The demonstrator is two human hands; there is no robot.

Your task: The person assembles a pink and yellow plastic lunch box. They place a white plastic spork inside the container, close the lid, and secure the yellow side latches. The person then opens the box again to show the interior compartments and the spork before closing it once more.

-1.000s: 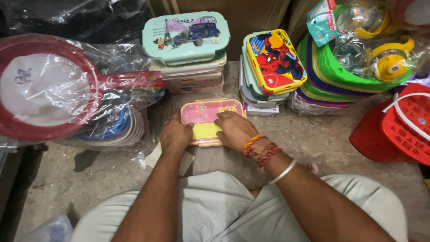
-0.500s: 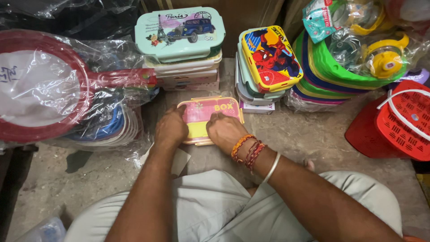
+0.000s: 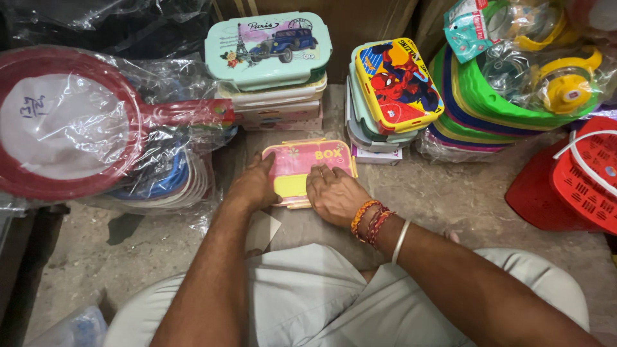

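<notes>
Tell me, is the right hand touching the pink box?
Touching. The head view shows the right hand lying flat on the pink box, fingers across its lid, with no gap.

Pink lunch box (image 3: 302,168) under both hands is looking like smooth plastic, semi-glossy lid. Stacked lunch boxes (image 3: 270,51) at 12 o'clock are showing glossy printed plastic lids. Red sieve (image 3: 64,122) at 9 o'clock is sitting in crinkly clear film, shiny, mesh looking matt. Green lids (image 3: 495,103) at 2 o'clock are reading as glossy plastic. Floor (image 3: 450,199) is looking like rough, dusty, matt concrete. Trousers (image 3: 308,295) are appearing as matt woven cloth.
</notes>
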